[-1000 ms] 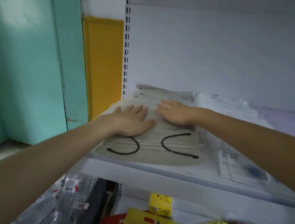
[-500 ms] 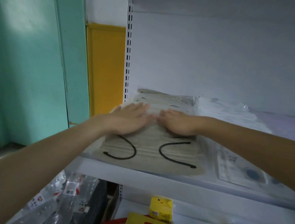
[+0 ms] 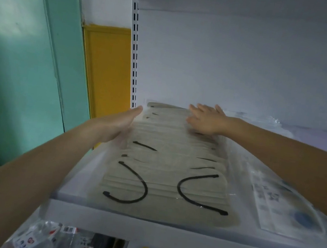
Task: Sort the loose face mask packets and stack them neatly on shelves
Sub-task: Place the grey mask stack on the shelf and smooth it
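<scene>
Head view: flat, empty left hand (image 3: pixel 121 122) and right hand (image 3: pixel 206 118) touch the grey face mask packets (image 3: pixel 169 166), squaring them at the shelf's (image 3: pixel 146 226) left end; next probably needs even inward pushes.

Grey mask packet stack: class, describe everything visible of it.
The stack of grey mask packets lies flat on the white shelf, fanned back toward the rear wall. Clear wrappers show pleated grey masks with black ear loops. The left hand presses its left side, fingers straight; the right hand rests spread on its far end.
</scene>
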`<state>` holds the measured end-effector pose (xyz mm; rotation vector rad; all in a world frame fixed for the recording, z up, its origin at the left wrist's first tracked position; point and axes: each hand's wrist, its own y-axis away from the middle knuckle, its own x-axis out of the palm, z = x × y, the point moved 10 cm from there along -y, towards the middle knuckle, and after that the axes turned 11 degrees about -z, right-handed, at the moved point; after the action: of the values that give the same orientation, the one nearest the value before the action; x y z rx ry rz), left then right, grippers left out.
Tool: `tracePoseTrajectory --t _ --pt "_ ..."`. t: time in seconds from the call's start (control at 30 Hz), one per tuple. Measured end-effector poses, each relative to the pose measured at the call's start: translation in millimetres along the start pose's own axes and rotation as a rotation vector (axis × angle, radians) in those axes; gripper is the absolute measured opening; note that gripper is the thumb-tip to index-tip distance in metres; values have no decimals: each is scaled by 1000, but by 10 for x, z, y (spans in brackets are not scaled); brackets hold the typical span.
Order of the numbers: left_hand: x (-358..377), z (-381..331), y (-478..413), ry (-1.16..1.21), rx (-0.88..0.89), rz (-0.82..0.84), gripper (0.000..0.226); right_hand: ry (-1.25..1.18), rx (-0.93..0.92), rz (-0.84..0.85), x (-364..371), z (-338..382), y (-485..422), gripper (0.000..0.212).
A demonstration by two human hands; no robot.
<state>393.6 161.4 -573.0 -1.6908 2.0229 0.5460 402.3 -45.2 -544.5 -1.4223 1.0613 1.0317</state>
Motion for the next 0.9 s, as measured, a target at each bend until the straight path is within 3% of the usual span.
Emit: tracePoseTrajectory --t 0.17,0.37,0.5,0.73,0.9 --pt "48 -18 -236 -60 -80 150 80 -38 -11 214 250 154 -78 58" --pt "-25 -171 -771 -127 28 -48 63 113 66 165 146 -36 -269 60" --pt "118 -213 -977 -236 123 -117 49 77 50 154 225 -8 -259 60" --pt "-71 -23 -1114 76 42 -276 79 76 34 131 205 -23 -245 59" --pt "-83 -31 -1105 240 -12 -309 76 68 34 123 208 -40 -213 60"
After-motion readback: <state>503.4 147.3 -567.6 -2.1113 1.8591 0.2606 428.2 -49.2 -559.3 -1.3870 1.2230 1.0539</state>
